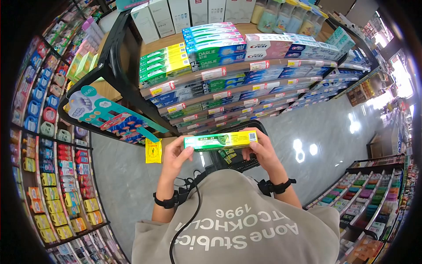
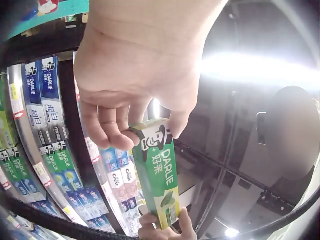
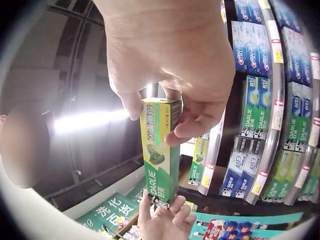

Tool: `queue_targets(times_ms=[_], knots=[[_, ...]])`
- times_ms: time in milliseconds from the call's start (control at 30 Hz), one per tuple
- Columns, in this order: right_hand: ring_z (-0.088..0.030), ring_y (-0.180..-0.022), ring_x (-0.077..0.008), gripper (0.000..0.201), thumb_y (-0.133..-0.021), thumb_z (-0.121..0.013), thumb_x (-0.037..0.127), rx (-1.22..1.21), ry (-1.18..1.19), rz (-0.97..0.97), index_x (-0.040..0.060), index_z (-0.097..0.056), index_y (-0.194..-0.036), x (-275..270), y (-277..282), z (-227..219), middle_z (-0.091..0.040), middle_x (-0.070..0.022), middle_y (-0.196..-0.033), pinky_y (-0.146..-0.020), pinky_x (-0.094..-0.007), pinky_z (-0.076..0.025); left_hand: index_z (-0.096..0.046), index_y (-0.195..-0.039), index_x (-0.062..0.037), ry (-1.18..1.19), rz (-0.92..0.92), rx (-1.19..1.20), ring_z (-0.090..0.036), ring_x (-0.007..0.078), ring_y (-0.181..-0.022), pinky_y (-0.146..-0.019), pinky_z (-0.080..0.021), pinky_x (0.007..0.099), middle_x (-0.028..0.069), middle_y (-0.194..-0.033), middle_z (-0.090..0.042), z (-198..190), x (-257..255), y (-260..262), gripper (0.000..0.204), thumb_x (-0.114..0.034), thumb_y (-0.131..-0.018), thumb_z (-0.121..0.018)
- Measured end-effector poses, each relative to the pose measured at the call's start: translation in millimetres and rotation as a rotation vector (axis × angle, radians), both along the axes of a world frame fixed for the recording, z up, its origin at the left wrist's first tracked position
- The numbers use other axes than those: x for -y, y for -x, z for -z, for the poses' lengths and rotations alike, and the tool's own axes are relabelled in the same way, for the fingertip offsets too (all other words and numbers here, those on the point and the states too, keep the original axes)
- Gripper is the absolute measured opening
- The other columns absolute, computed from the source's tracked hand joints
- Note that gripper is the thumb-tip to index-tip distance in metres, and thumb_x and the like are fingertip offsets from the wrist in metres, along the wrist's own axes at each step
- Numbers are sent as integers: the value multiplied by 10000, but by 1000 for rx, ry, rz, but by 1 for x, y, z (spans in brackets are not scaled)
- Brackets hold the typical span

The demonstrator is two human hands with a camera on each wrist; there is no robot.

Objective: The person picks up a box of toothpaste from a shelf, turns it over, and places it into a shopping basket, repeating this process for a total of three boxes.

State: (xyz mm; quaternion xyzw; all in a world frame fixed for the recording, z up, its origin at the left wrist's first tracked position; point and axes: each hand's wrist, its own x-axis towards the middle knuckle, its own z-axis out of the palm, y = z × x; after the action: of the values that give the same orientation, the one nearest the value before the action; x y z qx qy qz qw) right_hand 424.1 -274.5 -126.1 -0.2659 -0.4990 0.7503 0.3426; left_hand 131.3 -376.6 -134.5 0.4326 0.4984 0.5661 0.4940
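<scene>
A green and yellow Darlie toothpaste box [image 1: 220,140] is held level in front of the body, between both hands. The left hand [image 1: 175,154] pinches its green end with thumb and fingers; the right hand [image 1: 265,152] pinches the yellow end. In the left wrist view the left hand [image 2: 142,70] grips the box [image 2: 159,172] by the end with the hat logo. The right wrist view has the right hand [image 3: 172,65] holding the box [image 3: 161,150] between thumb and fingers at its yellow end.
Tiered shelves of toothpaste boxes [image 1: 220,57] stand ahead. A dark basket [image 1: 246,163] with small packets is below the hands. A yellow packet [image 1: 153,151] hangs at the shelf's near end. Shelves of bottles line the left, and another rack [image 1: 365,198] stands at right.
</scene>
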Motion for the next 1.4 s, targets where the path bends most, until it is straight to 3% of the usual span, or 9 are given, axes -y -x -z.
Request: queue_targets(times_ms=[433, 533, 733, 833, 933, 1033, 1133, 1233, 1400], knots=[[-637, -711, -137, 496, -960, -644, 299, 13, -19, 35, -14, -525, -1326, -5, 5, -3, -661, -78, -920, -620, -275, -511, -658, -1195, 61, -13, -14, 62, -587, 93, -710, -659, -467, 242, 51, -917, -674, 0, 2, -4, 353, -189, -947, -678], [-658, -721, -170, 619, -936, -683, 427, 37, -36, 16, -20, -511, -1329, -7, 4, 2, -679, -113, -1006, -626, -280, -536, -660, -1187, 60, -6, -7, 61, -585, 92, -704, -655, -466, 242, 47, -895, -671, -2, 2, -3, 343, -187, -948, -677], [-654, -717, -170, 616, -937, -681, 429, 40, -28, 15, -17, -511, -1326, -6, 4, 3, -673, -105, -998, -618, -273, -530, -664, -1166, 57, 2, 4, 65, -586, 88, -698, -642, -466, 241, 42, -874, -667, 2, 2, -2, 319, -182, -953, -669], [-634, -700, -142, 497, -971, -641, 309, 12, -25, 30, -18, -517, -1324, -4, 6, 0, -661, -84, -939, -609, -273, -507, -666, -1161, 54, 2, 2, 59, -587, 88, -694, -639, -465, 239, 41, -877, -669, 3, 2, -2, 313, -184, -958, -665], [-639, -698, -143, 497, -970, -641, 306, 12, -14, 35, -23, -516, -1321, -5, 6, 2, -663, -86, -946, -608, -273, -509, -667, -1160, 51, 5, -2, 60, -588, 88, -697, -643, -465, 239, 39, -881, -670, 5, 1, -3, 311, -187, -960, -665], [-657, -723, -163, 614, -935, -680, 430, 49, -16, 23, -16, -509, -1322, -7, 5, 5, -672, -107, -1011, -619, -264, -530, -669, -1160, 49, 10, 0, 66, -590, 89, -703, -649, -466, 239, 39, -884, -670, 5, 1, -3, 310, -189, -961, -665], [-656, -721, -162, 609, -936, -679, 428, 52, -21, 24, -14, -510, -1320, -7, 5, 5, -672, -108, -1012, -617, -266, -531, -670, -1158, 47, 9, 3, 64, -591, 91, -707, -655, -466, 241, 40, -884, -670, 3, 0, -3, 309, -191, -962, -664], [-639, -700, -143, 492, -966, -639, 299, 7, -7, 37, -26, -516, -1314, -6, 6, 4, -664, -93, -962, -608, -276, -508, -671, -1155, 46, 19, -1, 65, -590, 92, -707, -656, -466, 242, 40, -883, -669, 3, -1, -3, 308, -194, -962, -664], [-636, -704, -142, 494, -965, -642, 302, 11, -4, 36, -24, -518, -1315, -7, 6, 2, -662, -91, -963, -612, -277, -509, -671, -1146, 43, 21, 9, 54, -589, 92, -708, -657, -466, 243, 39, -879, -667, 4, -2, -2, 304, -198, -962, -664]])
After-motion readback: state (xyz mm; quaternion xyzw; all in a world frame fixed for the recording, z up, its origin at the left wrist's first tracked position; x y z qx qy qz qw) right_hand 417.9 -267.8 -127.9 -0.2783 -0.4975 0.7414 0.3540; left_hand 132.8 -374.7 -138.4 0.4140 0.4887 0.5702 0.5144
